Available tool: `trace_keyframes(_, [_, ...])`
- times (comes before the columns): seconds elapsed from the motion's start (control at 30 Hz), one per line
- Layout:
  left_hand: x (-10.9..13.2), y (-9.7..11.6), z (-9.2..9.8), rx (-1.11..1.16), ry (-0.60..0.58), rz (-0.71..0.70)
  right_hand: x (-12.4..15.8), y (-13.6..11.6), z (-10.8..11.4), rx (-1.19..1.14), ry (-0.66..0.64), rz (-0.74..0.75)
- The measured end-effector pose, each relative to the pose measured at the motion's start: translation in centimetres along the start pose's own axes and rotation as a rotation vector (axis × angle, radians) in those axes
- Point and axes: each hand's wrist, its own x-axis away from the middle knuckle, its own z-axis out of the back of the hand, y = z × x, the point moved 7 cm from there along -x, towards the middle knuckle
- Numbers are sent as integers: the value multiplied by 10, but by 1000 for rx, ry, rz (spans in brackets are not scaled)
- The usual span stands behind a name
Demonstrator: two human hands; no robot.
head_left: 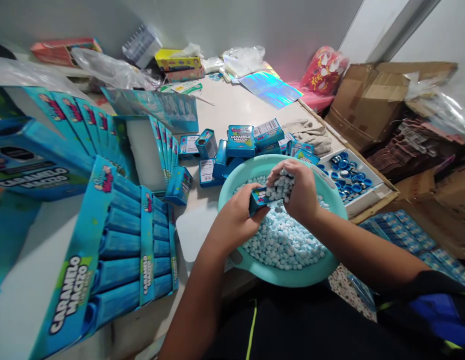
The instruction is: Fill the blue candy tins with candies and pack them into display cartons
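Candy box point(258, 196) held over basin point(332, 197) on cluttered white table point(232, 107).

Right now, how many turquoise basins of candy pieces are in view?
1: the turquoise basin sits in front of the person, under the left hand and right hand.

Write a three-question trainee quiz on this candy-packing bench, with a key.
1. True or false: the left hand holds a small blue box.
2. What does the right hand grip? A) blue caps B) pale candies C) a glove
3. Fill in: the loose candies lie in a teal ____.

Key:
1. True, held over the basin.
2. B: a handful of candies at the box's mouth; the blue caps lie in a tray to the right.
3. Basin.
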Motion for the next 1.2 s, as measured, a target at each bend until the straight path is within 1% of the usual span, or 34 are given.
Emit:
trace_keyframes(0.1, [0, 1, 1, 25, -10, -32, -1, 2, -1, -23, -25, 26])
trace_keyframes(0.23, [0, 0, 3, 79, 3, -44, 1, -2, -6, 2, -127, 135])
trace_keyframes(0.3, [0, -1, 3, 102, -4, -31, 4, -6, -9, 73, -152, 196])
trace_keyframes(0.43, [0, -2, 1, 114, -24, 18, 10, -13, -13, 239, -157, 294])
trace_keyframes(0.57, [0, -2, -2, 76, -38, 45, 8, -10, -13, 281, -158, 299])
trace_keyframes(0.77, [0, -2, -4, 29, -48, 12, 4, -4, -12, 328, -168, 305])
trace_keyframes(0.83, [0, -2, -3, 23, -31, 1, 6, -6, -13, 350, -167, 345])
trace_keyframes(0.93, [0, -1, -1, 42, -11, -28, 14, -17, -20, 354, -239, 514])
trace_keyframes(1.0, [0, -1, 1, 76, 0, -38, 20, -25, -26, 370, -331, 666])
trace_keyframes(1.07, [0, 0, 3, 126, 13, -36, 25, -30, -31, 419, -443, 780])
trace_keyframes(1.13, [0, -1, 6, 177, 25, -10, 24, -31, -34, 478, -521, 819])
trace_keyframes(1.2, [1, -2, 7, 218, 38, 23, 21, -31, -33, 520, -544, 818])
